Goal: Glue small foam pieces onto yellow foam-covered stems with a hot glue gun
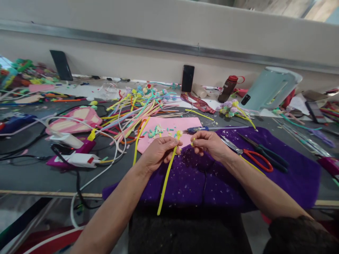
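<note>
My left hand [163,150] pinches a yellow pipe cleaner [166,181] near its top, where a small yellow fuzzy tuft [179,134] sticks up; its long end hangs down over the purple cloth [185,183]. A short gap to the right, my right hand [205,143] has its thumb and forefinger closed on a small yellow piece [193,142]. Behind both hands lies a pink sheet [169,123] with short green and yellow bits scattered on it. A screwdriver [195,130] rests just behind my right hand.
Red-handled scissors [258,160] and dark pliers [270,153] lie right of my right hand. Pipe cleaners [137,116] are heaped behind left. A phone [188,78], brown bottle [228,89] and pale kettle [271,88] stand at the back. Cables cross around a power strip [86,147] at left.
</note>
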Motion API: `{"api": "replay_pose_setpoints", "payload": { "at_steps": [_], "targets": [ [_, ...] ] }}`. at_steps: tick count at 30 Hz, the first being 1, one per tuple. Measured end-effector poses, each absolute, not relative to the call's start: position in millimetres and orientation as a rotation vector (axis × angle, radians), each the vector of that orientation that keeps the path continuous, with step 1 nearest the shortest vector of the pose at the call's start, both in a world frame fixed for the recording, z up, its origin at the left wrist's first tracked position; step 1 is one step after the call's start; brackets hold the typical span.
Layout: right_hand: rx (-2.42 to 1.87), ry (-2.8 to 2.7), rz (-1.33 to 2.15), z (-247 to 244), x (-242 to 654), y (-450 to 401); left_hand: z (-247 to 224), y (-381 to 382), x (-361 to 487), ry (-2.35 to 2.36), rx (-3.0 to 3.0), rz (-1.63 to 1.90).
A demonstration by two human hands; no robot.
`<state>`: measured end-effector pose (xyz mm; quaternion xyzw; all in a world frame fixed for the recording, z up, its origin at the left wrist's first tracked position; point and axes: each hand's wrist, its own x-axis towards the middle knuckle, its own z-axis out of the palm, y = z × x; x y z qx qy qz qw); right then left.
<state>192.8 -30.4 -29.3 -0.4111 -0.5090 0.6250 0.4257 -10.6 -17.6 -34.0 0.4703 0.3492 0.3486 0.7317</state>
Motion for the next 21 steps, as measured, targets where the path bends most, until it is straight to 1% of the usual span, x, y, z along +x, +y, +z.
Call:
{"api": "replay_pose_setpoints", "payload": {
  "at_steps": [4, 13, 18, 21],
  "targets": [
    [-1.027, -1.23, 1.567, -30.0, 188.8, -32.7, -38.0, -19.1, -4.8, 0.801, 1.032, 0.79],
    [-0.984, -1.172, 1.379, -42.6, 166.7, -39.4, -41.1, -23.4, 3.2, 0.808, 1.061, 0.77],
    [-1.001, -1.22, 1.408, -45.5, 165.8, -39.3, -40.3, -25.5, 5.3, 0.78, 1.047, 0.765],
    [-0.987, -1.274, 1.351, -45.0, 167.1, -39.9, -39.8, -25.2, 5.2, 0.786, 1.022, 0.742]
  ]
}}
